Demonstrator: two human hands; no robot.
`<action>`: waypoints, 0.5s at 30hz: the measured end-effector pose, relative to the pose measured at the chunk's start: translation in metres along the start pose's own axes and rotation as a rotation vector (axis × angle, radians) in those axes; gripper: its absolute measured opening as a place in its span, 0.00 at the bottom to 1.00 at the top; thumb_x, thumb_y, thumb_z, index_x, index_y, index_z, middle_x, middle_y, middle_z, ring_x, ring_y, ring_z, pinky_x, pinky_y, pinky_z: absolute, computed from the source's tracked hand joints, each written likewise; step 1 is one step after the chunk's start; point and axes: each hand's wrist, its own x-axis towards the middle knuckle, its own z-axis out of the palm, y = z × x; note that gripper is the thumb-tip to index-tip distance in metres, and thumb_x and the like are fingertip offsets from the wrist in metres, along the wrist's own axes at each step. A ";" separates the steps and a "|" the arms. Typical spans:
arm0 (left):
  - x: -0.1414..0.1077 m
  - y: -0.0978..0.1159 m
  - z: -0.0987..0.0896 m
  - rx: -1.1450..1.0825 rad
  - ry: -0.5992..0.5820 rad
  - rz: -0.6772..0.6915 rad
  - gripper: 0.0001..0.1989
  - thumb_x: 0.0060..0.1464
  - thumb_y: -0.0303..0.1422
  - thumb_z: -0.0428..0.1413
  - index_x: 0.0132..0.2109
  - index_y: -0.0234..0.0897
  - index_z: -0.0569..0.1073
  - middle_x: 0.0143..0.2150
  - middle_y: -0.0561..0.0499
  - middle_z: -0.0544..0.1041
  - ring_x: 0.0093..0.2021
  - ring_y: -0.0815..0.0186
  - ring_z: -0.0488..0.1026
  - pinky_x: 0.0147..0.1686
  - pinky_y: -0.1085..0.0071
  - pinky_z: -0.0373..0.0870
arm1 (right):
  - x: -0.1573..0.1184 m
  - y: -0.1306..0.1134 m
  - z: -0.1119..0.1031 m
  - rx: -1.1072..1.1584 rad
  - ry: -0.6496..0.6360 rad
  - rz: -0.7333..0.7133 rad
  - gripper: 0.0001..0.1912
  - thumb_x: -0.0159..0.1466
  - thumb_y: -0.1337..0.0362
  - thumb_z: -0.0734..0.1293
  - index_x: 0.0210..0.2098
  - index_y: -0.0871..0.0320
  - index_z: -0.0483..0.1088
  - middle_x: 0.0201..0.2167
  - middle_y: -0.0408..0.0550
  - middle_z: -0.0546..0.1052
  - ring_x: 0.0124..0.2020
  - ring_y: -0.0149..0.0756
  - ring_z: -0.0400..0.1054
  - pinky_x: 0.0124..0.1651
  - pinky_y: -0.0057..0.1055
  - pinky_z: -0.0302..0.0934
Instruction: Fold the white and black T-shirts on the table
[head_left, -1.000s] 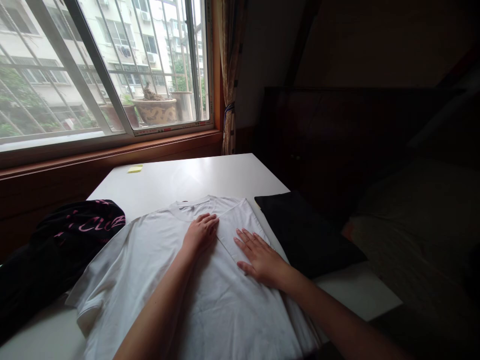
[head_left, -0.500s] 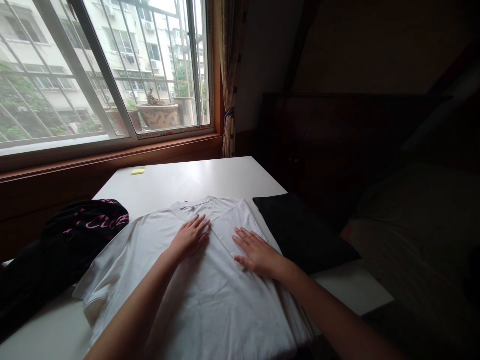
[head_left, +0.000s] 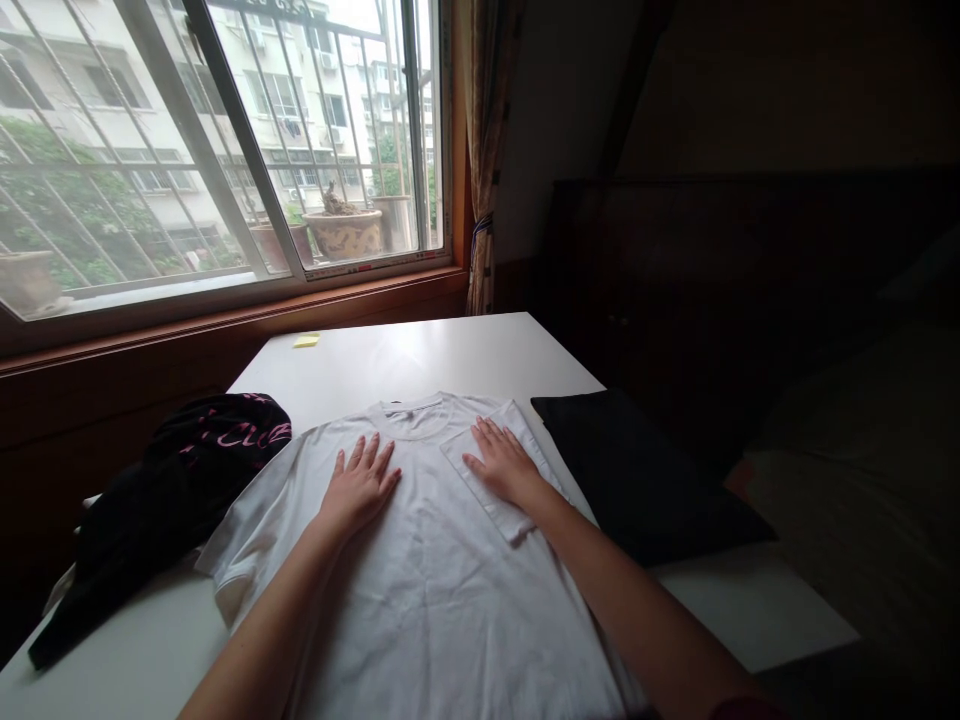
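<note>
A white T-shirt lies spread on the white table, its neckline toward the window. Its right sleeve is folded inward over the body, while the left sleeve stretches out to the side. My left hand rests flat on the upper left of the shirt with fingers spread. On the folded right sleeve lies my right hand, also flat, fingers extended. Neither hand grips anything. The shirt's lower edge runs toward me and partly out of the picture.
A black garment with pink lettering is heaped at the table's left. At the right lies a folded black cloth item. Yellow sticky notes lie near the far edge of the white table. Beyond is a barred window with potted plants.
My left hand has moved left across the shirt, away from the neckline. My right hand has slid slightly up the folded sleeve. The camera view has turned a little left.
</note>
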 end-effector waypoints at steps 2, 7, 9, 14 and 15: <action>0.003 0.003 0.001 -0.015 -0.004 -0.001 0.33 0.70 0.52 0.39 0.75 0.44 0.55 0.78 0.43 0.48 0.77 0.46 0.42 0.70 0.36 0.42 | 0.000 0.010 -0.001 -0.014 0.002 0.000 0.39 0.74 0.44 0.52 0.75 0.63 0.50 0.77 0.56 0.47 0.77 0.44 0.38 0.76 0.46 0.32; 0.006 0.007 0.004 -0.046 0.020 0.010 0.32 0.70 0.51 0.39 0.75 0.46 0.55 0.78 0.44 0.48 0.78 0.46 0.42 0.71 0.36 0.40 | -0.001 0.030 -0.004 -0.045 0.000 0.001 0.39 0.74 0.44 0.50 0.75 0.62 0.50 0.77 0.55 0.47 0.77 0.43 0.38 0.76 0.47 0.33; 0.004 0.005 0.004 -0.052 0.015 0.024 0.32 0.70 0.51 0.39 0.75 0.47 0.55 0.78 0.45 0.48 0.78 0.48 0.42 0.71 0.38 0.40 | -0.002 0.032 -0.004 -0.052 0.002 -0.007 0.38 0.74 0.44 0.50 0.75 0.61 0.49 0.77 0.54 0.47 0.77 0.43 0.38 0.76 0.47 0.33; -0.014 -0.015 0.000 -0.039 0.001 0.010 0.31 0.70 0.51 0.40 0.75 0.48 0.56 0.78 0.47 0.48 0.78 0.50 0.43 0.72 0.41 0.42 | -0.004 0.034 -0.003 -0.068 0.011 -0.013 0.37 0.74 0.44 0.50 0.75 0.60 0.50 0.77 0.54 0.48 0.77 0.43 0.39 0.76 0.47 0.34; -0.019 -0.021 -0.001 -0.030 0.002 -0.007 0.31 0.71 0.50 0.40 0.75 0.47 0.56 0.78 0.47 0.48 0.78 0.50 0.43 0.72 0.41 0.43 | -0.004 0.034 -0.003 -0.070 0.014 -0.016 0.38 0.74 0.44 0.50 0.75 0.60 0.50 0.77 0.54 0.48 0.77 0.43 0.39 0.76 0.47 0.34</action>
